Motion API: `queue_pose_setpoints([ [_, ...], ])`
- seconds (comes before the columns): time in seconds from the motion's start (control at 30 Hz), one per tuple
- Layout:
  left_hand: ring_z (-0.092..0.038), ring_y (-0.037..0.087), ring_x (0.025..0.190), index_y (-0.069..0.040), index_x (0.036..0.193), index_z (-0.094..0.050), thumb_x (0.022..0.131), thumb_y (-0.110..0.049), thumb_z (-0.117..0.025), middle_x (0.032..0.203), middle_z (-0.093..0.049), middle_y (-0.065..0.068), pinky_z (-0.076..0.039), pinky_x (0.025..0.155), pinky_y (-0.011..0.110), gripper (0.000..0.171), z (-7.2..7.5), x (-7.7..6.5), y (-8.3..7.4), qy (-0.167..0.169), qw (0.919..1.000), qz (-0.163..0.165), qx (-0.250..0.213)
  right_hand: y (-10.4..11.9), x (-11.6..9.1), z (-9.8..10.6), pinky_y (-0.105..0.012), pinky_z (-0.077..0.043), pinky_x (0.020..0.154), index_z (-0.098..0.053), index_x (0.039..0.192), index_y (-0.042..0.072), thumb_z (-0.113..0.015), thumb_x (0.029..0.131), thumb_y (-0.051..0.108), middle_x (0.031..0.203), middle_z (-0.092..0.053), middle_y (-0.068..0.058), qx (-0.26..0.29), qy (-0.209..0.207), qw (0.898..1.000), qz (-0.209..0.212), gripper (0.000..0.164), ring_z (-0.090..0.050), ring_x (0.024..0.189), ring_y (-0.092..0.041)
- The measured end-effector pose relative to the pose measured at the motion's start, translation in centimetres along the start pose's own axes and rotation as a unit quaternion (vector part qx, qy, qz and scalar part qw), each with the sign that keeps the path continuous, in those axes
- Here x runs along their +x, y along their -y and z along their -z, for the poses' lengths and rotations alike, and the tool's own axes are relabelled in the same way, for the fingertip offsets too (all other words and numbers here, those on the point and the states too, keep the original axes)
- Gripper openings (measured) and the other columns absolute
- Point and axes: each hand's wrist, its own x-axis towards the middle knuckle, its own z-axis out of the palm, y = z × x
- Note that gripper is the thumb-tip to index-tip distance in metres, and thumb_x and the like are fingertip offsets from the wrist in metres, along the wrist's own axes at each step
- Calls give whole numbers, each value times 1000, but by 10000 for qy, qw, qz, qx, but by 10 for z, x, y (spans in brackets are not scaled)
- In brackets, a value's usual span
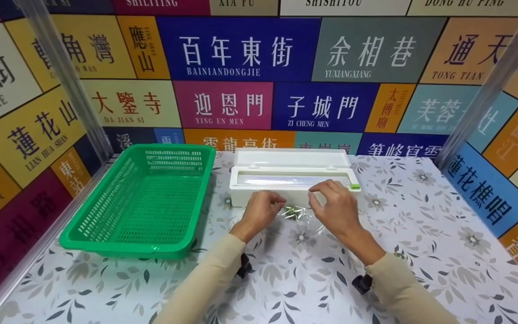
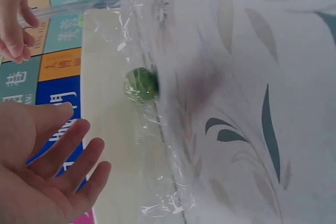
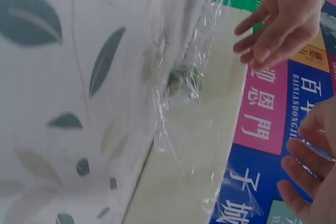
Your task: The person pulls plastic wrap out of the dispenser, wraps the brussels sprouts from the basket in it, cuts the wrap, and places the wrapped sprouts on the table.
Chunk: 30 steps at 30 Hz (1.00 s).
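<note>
A small round green fruit [image 1: 292,212], lime-like in the left wrist view, sits under clear cling film [image 1: 304,218] in front of a white cling film dispenser box [image 1: 268,196]. Crinkled film covers the fruit [image 2: 140,84] and spreads along the box front. My left hand [image 1: 261,210] hovers to the left of the fruit, fingers loosely bent and holding nothing. On the other side my right hand [image 1: 337,209] is near the box's right front, its fingers relaxed and curved, with no film between them.
A green plastic basket [image 1: 137,246] with perforated sides stands at the left. The dispenser's white lid [image 1: 290,158] is raised at the back. By the right sleeve, a small green thing [image 1: 399,255] shows partly. Clear posts [image 1: 477,85] and printed walls enclose the flower-patterned tabletop [image 1: 421,216].
</note>
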Motion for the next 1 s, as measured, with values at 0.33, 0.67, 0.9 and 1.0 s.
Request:
queue_pose_setpoints([
  [0.33,-74,26,94,-6,94,-81,83,0,-74,96,-79,9,-59,85,37,14,-26,9,6,179,9989,-16,423,-3,-3,-31,-48,-56,89,-74,114,6,-83,81,28,117,-74,-13,-288,2693,9555,-1166,41,-68,108,-35],
  [0.67,-72,25,100,-8,95,-79,79,6,-73,101,-78,6,-57,93,35,22,-32,14,18,419,9981,295,347,-13,-4,-42,-45,-53,81,-76,102,11,-84,80,20,99,-76,-6,-349,3319,9330,-1348,25,-68,92,-30],
  [0.9,-70,27,96,-4,96,-77,78,4,-76,98,-77,9,-57,90,37,20,-34,15,23,443,9975,434,328,-18,-5,-46,-39,-50,71,-74,92,14,-81,82,16,84,-73,-3,-144,3250,9288,-1773,12,-62,75,-22],
  [1.0,-69,25,90,-4,94,-77,78,3,-75,95,-77,9,-57,84,35,18,-34,15,23,480,9970,462,398,-18,-4,-46,-39,-50,68,-73,89,12,-81,82,15,81,-72,-4,-192,3239,9314,-1648,11,-62,72,-23],
])
